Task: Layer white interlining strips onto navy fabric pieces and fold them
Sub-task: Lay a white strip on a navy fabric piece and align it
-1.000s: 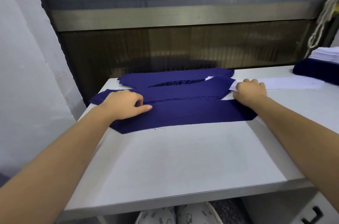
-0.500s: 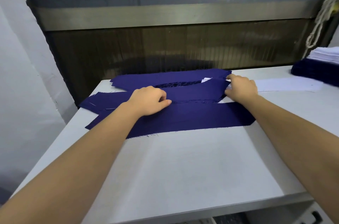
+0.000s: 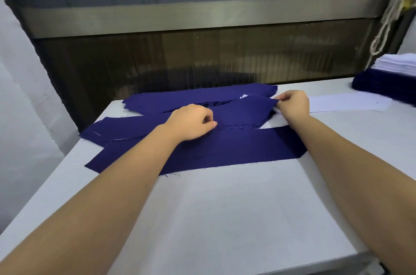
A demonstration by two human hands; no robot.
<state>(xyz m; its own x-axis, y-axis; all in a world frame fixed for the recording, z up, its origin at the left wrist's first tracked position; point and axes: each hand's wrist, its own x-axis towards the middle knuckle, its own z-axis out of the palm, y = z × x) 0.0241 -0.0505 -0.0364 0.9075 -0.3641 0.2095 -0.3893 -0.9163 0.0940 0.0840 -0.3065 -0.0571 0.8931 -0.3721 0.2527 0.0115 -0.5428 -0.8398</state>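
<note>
Several long navy fabric pieces lie across the white table (image 3: pixel 225 218). The nearest navy piece (image 3: pixel 225 151) lies flat. Behind it a second navy piece (image 3: pixel 249 110) has its right end lifted off the table. My right hand (image 3: pixel 292 107) pinches that lifted right end. My left hand (image 3: pixel 191 125) rests with curled fingers on the middle of the same piece, thumb and forefinger pinching its near edge. A white interlining strip (image 3: pixel 272 124) shows under the lifted end. A stack of navy pieces (image 3: pixel 191 99) lies at the back.
A loose white strip (image 3: pixel 346 103) lies on the table right of my right hand. At the far right stands a pile of navy pieces (image 3: pixel 382 85) topped with white strips (image 3: pixel 398 63). A dark machine front (image 3: pixel 202 58) closes off the back; a wall stands at left.
My left hand slid right from the piece's left end to its middle. My right hand moved up and lifted the navy piece's right end off the white strip.
</note>
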